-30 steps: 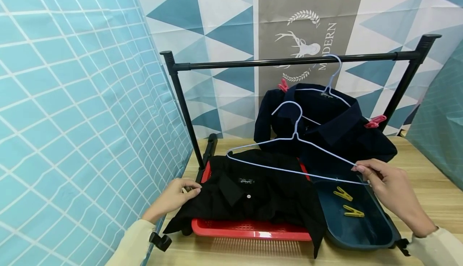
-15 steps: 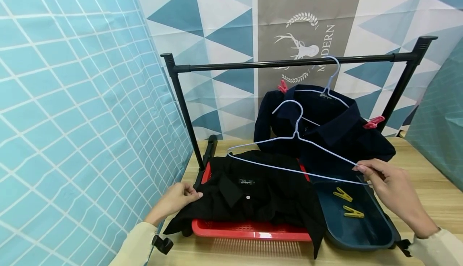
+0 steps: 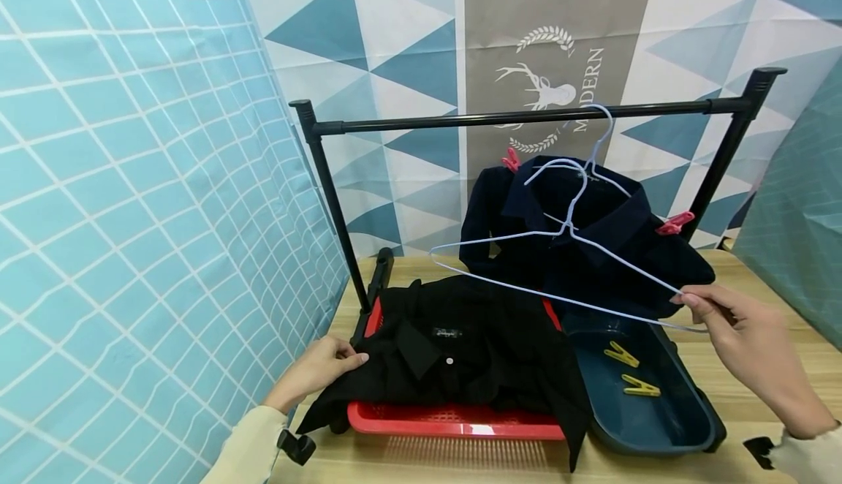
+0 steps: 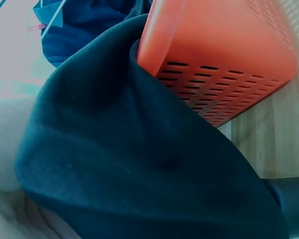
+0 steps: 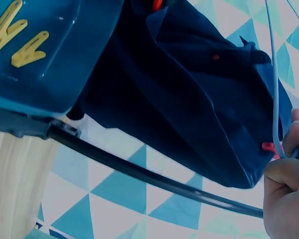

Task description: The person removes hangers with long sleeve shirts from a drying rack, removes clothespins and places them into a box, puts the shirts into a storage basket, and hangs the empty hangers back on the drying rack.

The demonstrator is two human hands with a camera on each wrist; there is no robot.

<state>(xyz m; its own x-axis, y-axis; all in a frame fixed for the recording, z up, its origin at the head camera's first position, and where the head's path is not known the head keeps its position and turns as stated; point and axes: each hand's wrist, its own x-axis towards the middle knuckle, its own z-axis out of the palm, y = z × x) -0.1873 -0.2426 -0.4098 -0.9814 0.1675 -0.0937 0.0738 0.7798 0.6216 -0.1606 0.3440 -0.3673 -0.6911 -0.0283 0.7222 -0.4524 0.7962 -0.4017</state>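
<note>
Left grip apparently partly under black shirt

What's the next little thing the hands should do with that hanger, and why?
I'd say the right hand should probably lower the pale blue hanger toward the black shirt. The hanger is held up with nothing on it, and the left hand is holding the edge of the shirt, which lies on the red basket.
</note>
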